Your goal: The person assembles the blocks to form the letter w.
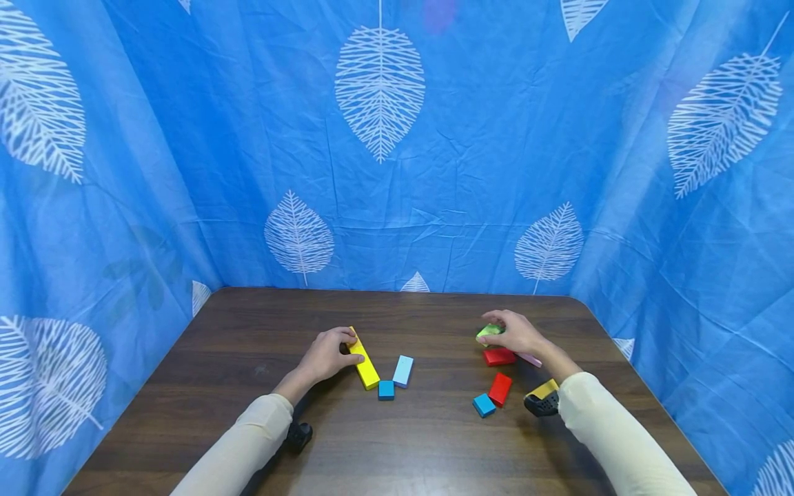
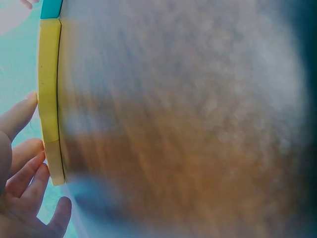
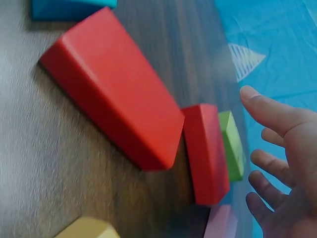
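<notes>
My left hand (image 1: pixel 325 355) is at a long yellow strip of blocks (image 1: pixel 367 370), its thumb and fingertips touching it. In the left wrist view the strip looks like a yellow block (image 2: pixel 48 79) end to end with a paler one (image 2: pixel 54 163). At the strip's near end are a blue block (image 1: pixel 386 390) and a light blue block (image 1: pixel 402 372). My right hand (image 1: pixel 517 332) is spread around a green block (image 1: pixel 489 333); the right wrist view shows a gap between fingers and green block (image 3: pixel 232 146). A red block (image 1: pixel 499 356) lies just in front of it.
Nearer on the brown table (image 1: pixel 403 448) lie another red block (image 1: pixel 500 389) and a blue block (image 1: pixel 484 405). A pink block (image 1: pixel 530 359) and a yellow block (image 1: pixel 546 388) are partly hidden by the right arm. Blue leaf-patterned cloth (image 1: pixel 459 172) surrounds the table's back and sides.
</notes>
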`<state>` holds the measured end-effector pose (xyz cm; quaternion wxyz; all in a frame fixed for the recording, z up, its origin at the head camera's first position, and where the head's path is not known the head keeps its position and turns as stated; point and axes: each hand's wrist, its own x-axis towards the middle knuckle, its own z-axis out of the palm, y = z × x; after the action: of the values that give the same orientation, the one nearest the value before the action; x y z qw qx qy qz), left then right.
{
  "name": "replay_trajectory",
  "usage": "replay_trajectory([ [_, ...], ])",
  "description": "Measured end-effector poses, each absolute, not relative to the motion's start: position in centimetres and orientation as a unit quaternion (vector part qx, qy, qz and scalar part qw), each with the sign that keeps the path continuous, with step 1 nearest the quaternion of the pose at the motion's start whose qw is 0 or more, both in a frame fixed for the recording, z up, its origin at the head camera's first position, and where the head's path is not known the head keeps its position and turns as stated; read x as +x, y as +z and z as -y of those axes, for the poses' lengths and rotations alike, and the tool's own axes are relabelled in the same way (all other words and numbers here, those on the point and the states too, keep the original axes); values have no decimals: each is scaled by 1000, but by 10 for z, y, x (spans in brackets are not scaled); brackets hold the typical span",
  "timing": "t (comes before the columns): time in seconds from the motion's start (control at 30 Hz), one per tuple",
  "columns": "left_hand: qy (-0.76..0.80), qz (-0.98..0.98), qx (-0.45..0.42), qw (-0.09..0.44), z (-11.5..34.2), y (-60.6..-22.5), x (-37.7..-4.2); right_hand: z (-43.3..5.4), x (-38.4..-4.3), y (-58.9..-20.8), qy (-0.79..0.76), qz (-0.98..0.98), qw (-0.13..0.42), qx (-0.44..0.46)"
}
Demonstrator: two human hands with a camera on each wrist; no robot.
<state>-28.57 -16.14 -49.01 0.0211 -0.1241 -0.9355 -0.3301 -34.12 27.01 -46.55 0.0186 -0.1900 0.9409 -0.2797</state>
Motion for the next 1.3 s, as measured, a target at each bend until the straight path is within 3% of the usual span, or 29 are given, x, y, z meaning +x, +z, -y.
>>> replay_trajectory([
  [0.67, -332, 935, -126, 22, 161, -492, -287, -277, -346, -485, -309, -945, 64, -87],
  [1.3, -331, 935, -126, 21, 162, -492, -287, -252, -351, -474, -294, -944, 48, -146],
])
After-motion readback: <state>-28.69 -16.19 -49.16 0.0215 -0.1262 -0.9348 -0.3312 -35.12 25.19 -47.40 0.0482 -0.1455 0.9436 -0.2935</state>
